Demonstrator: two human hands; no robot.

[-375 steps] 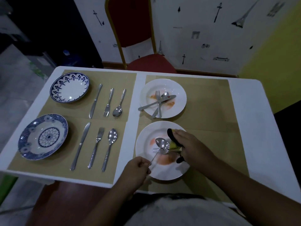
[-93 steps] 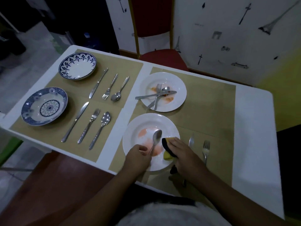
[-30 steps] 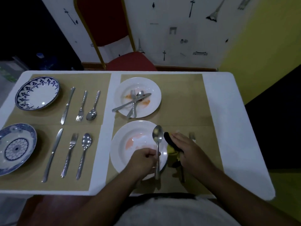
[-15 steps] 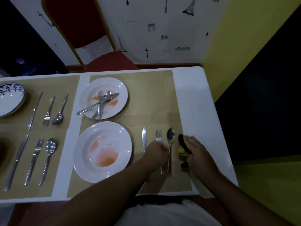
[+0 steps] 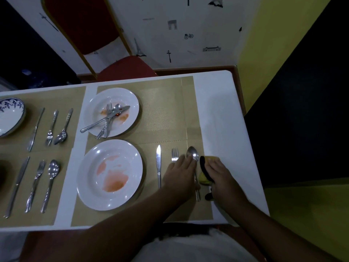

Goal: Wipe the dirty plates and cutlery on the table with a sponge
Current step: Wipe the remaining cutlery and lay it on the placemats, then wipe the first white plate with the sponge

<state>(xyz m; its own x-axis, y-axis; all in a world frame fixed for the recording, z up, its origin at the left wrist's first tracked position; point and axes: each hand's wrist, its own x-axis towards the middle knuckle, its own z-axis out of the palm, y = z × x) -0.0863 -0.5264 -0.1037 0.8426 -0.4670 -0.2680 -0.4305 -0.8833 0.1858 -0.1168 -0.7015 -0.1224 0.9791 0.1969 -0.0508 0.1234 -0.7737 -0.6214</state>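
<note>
The near white plate (image 5: 88, 188) carries orange smears and no cutlery. Behind it a second smeared white plate (image 5: 132, 100) holds a fork, a spoon and a knife crossed together. On the tan placemat to the right lie a knife (image 5: 158, 159), a fork (image 5: 174, 153) and a spoon (image 5: 192, 152) side by side. My left hand (image 5: 179, 173) lies over the fork's handle, with straight fingers reaching the spoon's bowl. My right hand (image 5: 221, 176) grips a yellow and black sponge (image 5: 204, 179) just right of the spoon.
Two sets of knife, fork and spoon (image 5: 50, 127) lie on the left placemats beside a blue patterned bowl (image 5: 10, 115). A red chair (image 5: 125, 69) stands behind the table. The table's right edge (image 5: 251, 148) runs close to my right hand.
The spoon has gone from above the near plate to the mat beside the fork. My left hand's fingers have straightened over it. My right hand followed with the sponge.
</note>
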